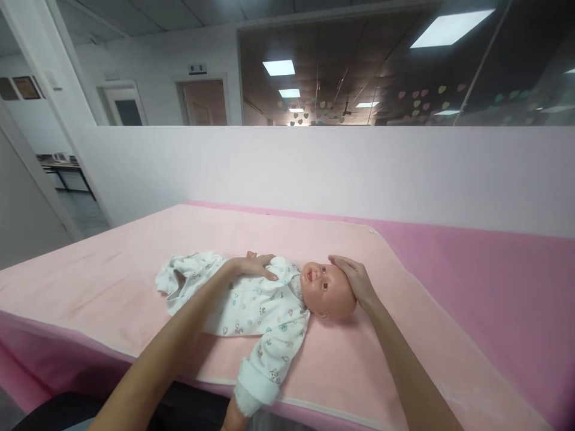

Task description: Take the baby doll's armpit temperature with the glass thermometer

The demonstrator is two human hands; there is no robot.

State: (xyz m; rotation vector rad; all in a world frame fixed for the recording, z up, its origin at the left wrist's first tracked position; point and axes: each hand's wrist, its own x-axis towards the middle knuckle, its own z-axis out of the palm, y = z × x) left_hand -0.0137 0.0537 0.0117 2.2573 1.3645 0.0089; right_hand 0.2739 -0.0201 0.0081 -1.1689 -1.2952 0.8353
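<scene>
A baby doll (326, 290) lies on its back on a light pink blanket (135, 275), head to the right. It wears a white printed sleepsuit (251, 305). My left hand (254, 266) lies flat on the doll's far shoulder and chest, fingers stretched out. My right hand (353, 278) cups the top of the doll's head, fingers curved against it. One sleeved doll arm (258, 377) hangs over the near edge of the table.
The blanket covers a darker pink padded table (494, 287) that runs along a white half wall (336, 173) with glass above. A doorway and corridor open at the far left (67, 179).
</scene>
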